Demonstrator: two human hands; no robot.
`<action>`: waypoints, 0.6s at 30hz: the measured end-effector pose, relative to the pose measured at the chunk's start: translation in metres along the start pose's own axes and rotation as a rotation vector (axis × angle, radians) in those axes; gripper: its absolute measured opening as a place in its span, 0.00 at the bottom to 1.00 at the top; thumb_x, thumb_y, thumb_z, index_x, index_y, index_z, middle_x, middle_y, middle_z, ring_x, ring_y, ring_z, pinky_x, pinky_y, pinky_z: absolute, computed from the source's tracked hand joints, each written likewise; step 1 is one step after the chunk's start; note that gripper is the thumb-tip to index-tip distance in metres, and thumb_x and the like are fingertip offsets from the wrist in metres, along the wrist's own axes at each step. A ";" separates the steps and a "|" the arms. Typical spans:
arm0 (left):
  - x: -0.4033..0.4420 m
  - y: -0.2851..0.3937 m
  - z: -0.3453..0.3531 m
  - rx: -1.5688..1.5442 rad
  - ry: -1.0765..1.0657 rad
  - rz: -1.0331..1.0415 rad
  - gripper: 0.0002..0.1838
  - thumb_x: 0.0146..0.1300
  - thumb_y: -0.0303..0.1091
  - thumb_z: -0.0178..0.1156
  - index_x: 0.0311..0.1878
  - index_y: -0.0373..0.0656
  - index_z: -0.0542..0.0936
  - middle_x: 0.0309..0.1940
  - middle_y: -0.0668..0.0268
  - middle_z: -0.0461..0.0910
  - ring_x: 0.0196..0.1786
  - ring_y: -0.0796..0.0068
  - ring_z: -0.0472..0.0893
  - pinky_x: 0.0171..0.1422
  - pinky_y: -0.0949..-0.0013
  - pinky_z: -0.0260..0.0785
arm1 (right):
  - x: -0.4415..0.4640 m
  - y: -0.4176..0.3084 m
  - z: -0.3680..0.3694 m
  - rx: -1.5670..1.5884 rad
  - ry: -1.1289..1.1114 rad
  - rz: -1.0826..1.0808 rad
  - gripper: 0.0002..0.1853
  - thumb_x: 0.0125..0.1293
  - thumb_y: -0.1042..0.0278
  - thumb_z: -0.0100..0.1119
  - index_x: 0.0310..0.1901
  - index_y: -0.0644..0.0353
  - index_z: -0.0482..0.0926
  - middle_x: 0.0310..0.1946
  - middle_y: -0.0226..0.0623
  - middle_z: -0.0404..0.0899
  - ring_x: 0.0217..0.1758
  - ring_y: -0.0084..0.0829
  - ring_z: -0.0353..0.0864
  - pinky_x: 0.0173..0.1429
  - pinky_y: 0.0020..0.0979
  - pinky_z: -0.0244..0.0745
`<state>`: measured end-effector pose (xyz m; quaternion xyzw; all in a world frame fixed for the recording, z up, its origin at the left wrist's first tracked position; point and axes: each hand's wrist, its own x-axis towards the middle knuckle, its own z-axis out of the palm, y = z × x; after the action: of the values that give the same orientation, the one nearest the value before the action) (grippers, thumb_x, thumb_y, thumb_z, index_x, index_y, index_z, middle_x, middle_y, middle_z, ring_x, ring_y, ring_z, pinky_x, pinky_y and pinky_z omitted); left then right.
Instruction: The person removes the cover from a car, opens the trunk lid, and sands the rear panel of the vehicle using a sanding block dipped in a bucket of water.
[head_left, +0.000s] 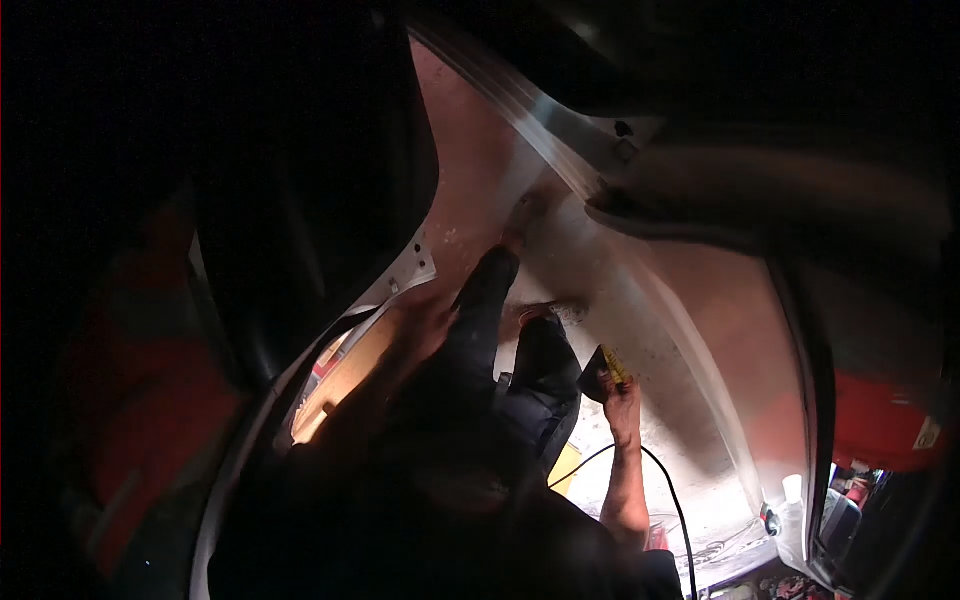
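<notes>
My right hand point(620, 392) is closed around a black-and-yellow object point(594, 374). It has a dark, flat, angular part and a yellow part with dark marks; its exact kind does not show. That hand is over the pale, dusty floor, just right of my knees. My left hand point(436, 325) is a dim shape in shadow beside my dark trouser leg point(487, 290). Its fingers do not show clearly, nor does anything in them.
A black cable point(668, 475) arcs past my right forearm. Curved pale panels surround me, with a metal-edged rim point(515, 110) above. Red surfaces point(880, 425) show at both sides. A yellow item point(565, 468) lies by my leg. Cluttered small items point(780, 590) are at lower right.
</notes>
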<state>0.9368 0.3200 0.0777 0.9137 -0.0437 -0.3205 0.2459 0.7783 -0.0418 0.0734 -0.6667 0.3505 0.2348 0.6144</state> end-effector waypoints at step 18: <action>0.393 0.022 -0.024 -1.065 0.122 -0.292 0.22 0.75 0.47 0.59 0.64 0.44 0.80 0.52 0.61 0.85 0.52 0.67 0.85 0.58 0.60 0.74 | 0.021 0.064 0.009 -0.127 0.199 -0.025 0.23 0.76 0.49 0.58 0.48 0.67 0.82 0.38 0.28 0.81 0.41 0.21 0.74 0.47 0.28 0.72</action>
<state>1.2639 0.2178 -0.1167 0.6766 0.2658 -0.2756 0.6290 0.7445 -0.0371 0.0153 -0.7287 0.3858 0.1814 0.5360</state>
